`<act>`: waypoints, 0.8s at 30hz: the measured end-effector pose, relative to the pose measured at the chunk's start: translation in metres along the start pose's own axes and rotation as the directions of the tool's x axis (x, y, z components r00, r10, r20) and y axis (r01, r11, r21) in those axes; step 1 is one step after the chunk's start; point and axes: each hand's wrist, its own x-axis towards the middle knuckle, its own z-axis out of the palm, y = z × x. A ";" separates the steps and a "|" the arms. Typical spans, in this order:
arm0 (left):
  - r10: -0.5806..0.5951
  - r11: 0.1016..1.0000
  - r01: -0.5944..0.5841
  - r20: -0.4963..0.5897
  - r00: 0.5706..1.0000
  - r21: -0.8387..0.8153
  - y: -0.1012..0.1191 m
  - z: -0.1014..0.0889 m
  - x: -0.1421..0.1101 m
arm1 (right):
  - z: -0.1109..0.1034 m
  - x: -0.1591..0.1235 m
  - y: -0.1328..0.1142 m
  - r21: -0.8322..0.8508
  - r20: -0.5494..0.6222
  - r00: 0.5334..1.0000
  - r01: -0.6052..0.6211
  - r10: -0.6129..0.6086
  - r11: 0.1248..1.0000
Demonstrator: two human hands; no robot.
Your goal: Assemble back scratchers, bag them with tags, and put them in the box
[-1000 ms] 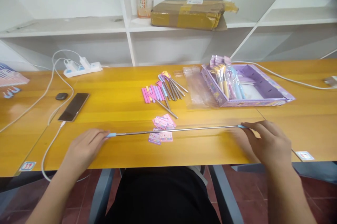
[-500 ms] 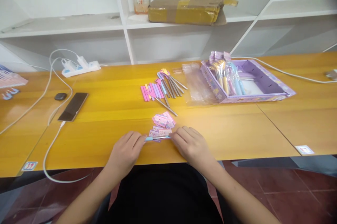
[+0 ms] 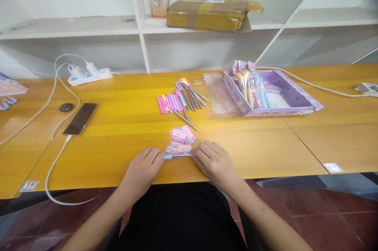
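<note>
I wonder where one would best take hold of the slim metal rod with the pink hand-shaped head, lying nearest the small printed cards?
I'd pinch the slim metal rod near its lower-right end, from above and the near side. That end juts towards the person, beyond the pink, yellow and purple plastic sleeves, while the head lies among them.

You wear plain black cloth (image 3: 181, 219) at bottom centre of the frame, your left hand (image 3: 143, 167) and right hand (image 3: 215, 163) bare.
</note>
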 end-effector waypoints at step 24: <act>-0.095 0.965 0.102 -0.038 0.995 0.243 -0.139 -0.029 -0.094 | -0.054 -0.150 0.174 -0.414 -0.179 0.915 -0.404 0.362 0.816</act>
